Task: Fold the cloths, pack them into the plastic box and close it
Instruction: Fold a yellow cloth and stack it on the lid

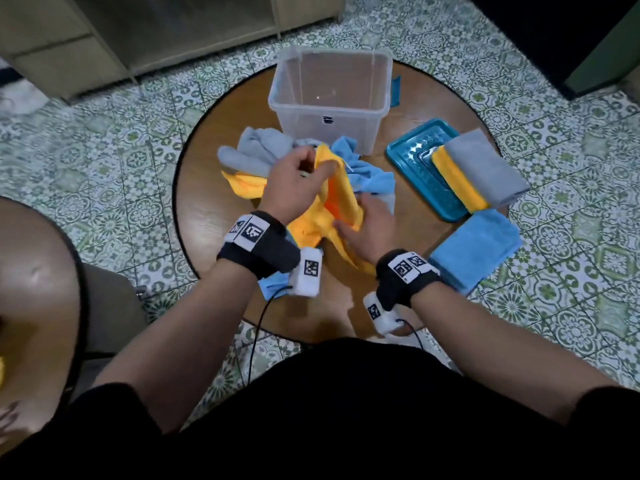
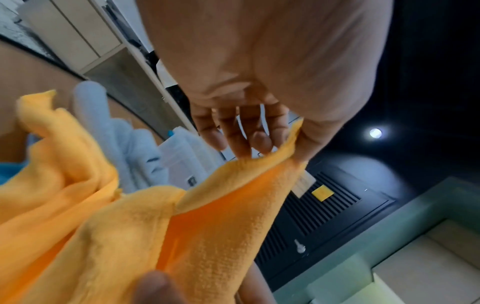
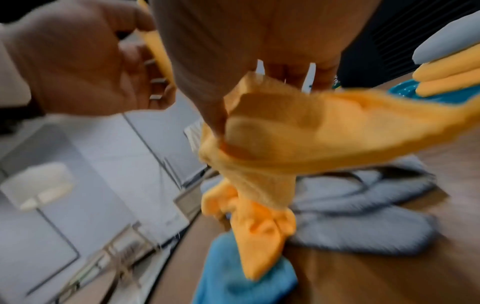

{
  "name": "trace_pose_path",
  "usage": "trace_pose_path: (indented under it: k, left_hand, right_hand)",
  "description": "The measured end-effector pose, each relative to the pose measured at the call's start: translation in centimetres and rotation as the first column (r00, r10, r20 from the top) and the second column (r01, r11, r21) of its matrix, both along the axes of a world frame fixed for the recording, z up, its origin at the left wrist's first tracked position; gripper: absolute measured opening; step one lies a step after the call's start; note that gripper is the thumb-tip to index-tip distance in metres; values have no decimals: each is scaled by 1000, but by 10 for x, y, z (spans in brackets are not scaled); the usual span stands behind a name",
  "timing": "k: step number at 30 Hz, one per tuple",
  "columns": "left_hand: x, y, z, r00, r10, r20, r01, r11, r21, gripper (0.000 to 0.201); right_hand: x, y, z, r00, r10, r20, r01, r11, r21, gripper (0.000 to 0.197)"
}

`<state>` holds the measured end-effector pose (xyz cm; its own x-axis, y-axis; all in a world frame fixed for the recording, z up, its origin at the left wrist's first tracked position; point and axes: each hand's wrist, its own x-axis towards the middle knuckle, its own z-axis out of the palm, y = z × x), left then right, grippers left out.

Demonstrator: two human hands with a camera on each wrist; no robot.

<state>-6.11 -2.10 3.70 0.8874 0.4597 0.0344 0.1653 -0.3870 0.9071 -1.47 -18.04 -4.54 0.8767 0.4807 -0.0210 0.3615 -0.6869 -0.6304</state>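
Hands share one orange cloth point(image 1: 341, 199): left hand point(image 1: 294, 183) pinches a corner raised, right hand point(image 1: 369, 228) grips a lower edge nearer the body, likely to pull it open for folding. Cloth's long axis runs from left hand down toward right hand. Plastic box point(image 1: 330, 98) stands open beyond both hands, lid point(image 1: 412, 161) right of them carrying folded cloths point(image 1: 479, 171).

Your head camera looks down on the table point(image 1: 214, 216); both wrist cameras look closely at the orange cloth point(image 2: 182, 226).
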Motion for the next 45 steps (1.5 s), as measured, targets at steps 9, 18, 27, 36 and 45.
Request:
trace_pose_path:
  k: [9,18,27,36,45]
  left_hand:
    - [2,76,46,936,281,211,-283,959,-24,33]
    - [3,98,73,823,398,405,-389,915,-108,24]
    - [-2,110,85,825,390,408,-371,920,-128,26]
    - [-20,100,76,897,290,333,-191,935,-299,18]
    - [-20,128,14,982,119,145,-124,992,29,17]
  right_hand:
    - [51,-10,90,997,13,-71,5,971,238,53]
    - [89,-42,137,967,-256,5,240,913,329,15]
    - [87,-55,159,915,-324,-242,395,585,708,32]
    - [62,-72,168,896,-57,-440,429,361,828,20]
    - [87,-83,130,864,-314,-394,495,675,547,18]
